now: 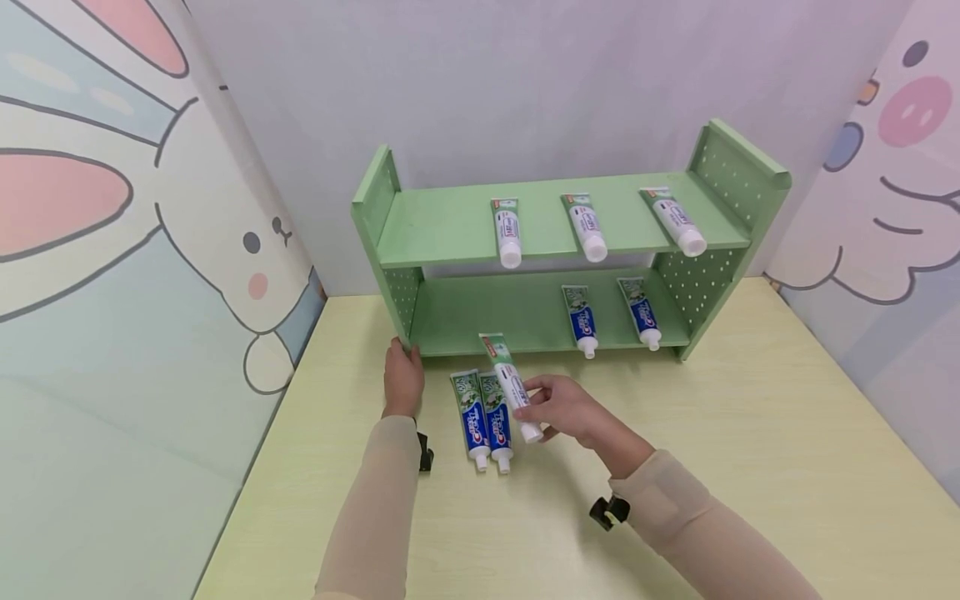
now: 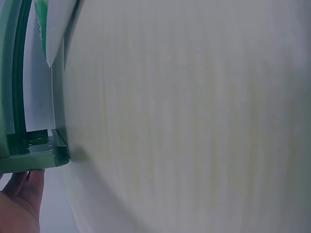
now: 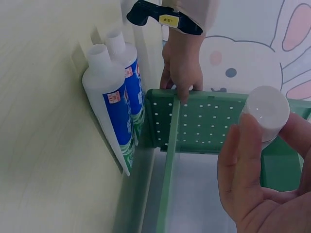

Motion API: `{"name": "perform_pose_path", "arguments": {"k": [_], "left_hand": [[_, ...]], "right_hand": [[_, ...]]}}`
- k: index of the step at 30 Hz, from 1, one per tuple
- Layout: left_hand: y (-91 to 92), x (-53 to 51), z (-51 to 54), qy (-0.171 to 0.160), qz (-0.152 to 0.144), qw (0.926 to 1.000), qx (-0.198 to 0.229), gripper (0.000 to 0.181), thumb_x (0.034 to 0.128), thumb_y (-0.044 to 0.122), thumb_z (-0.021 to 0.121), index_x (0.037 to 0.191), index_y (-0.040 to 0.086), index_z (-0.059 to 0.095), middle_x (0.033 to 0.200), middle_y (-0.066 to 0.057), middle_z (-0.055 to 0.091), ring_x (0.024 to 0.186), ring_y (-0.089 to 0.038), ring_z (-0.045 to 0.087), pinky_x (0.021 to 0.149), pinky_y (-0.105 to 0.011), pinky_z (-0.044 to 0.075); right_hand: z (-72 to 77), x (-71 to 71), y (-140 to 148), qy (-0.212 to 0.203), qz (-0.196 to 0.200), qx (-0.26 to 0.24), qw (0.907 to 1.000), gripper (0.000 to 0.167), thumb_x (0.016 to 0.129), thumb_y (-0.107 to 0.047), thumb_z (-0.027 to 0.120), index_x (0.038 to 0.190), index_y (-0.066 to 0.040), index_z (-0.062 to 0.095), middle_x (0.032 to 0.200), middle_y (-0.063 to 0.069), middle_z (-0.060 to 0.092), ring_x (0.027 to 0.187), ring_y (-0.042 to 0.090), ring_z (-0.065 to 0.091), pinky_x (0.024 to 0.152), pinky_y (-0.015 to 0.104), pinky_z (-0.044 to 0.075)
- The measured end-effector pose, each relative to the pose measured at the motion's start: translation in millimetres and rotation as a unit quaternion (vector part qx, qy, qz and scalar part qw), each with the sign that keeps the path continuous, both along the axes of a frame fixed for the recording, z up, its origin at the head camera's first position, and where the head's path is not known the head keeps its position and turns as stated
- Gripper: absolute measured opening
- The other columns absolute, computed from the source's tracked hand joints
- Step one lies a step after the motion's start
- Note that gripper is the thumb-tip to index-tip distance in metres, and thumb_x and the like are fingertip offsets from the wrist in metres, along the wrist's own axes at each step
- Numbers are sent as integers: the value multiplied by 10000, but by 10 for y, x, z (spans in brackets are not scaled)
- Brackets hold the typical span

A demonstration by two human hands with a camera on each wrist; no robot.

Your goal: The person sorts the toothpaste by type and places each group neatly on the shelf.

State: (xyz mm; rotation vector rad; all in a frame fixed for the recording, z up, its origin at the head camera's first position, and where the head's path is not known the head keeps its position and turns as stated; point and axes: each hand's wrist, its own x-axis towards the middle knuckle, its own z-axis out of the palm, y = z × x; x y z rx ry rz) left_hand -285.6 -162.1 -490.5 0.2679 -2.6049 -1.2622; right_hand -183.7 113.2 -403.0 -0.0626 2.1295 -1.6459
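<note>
Two tiers of smooth green sheet form the rack (image 1: 487, 312) in the head view, its end panels (image 1: 726, 187) pricked with small round holes; it stands on a pale, faintly grained table (image 1: 787, 433). Three white-and-green tubes (image 1: 507, 233) with broad round caps lie on the upper tier, two slimmer-capped blue tubes (image 1: 581, 321) on the lower. Another pair of tubes (image 1: 472, 421) lies side by side on the table before the rack. The right hand (image 1: 564, 407), reaching in from the side, pinches the held tube (image 1: 510, 385) — flat at its crimped end, round at its white cap — beside that pair, partly covering one of them. The left hand (image 1: 403, 382) reaches forward, gripping the rack's lower front corner.

From the left wrist, the rack's green edge runs down the side, with fingers behind its corner and most of the hand cut off. A green-and-white tip pokes in at the top; I cannot tell which tube it belongs to.

From the right wrist, the held tube points cap first, glossy and white, clamped between thumb and fingers — its body hidden behind. The left hand bends over the perforated panel's edge, some fingertips out of sight.
</note>
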Motion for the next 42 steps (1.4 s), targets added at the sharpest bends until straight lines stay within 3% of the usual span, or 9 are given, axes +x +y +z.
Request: {"name": "perform_pose_path", "arguments": {"k": [42], "left_hand": [[8, 6, -9, 2, 24, 10000, 67, 437, 1061, 225, 414, 1414, -20, 329, 1222, -194, 481, 1156, -352, 511, 965, -483, 442]], "right_hand": [[664, 7, -294, 732, 212, -204, 9969, 513, 851, -52, 752, 1306, 36, 530, 994, 157, 594, 810, 268, 606, 619, 388, 566]]}}
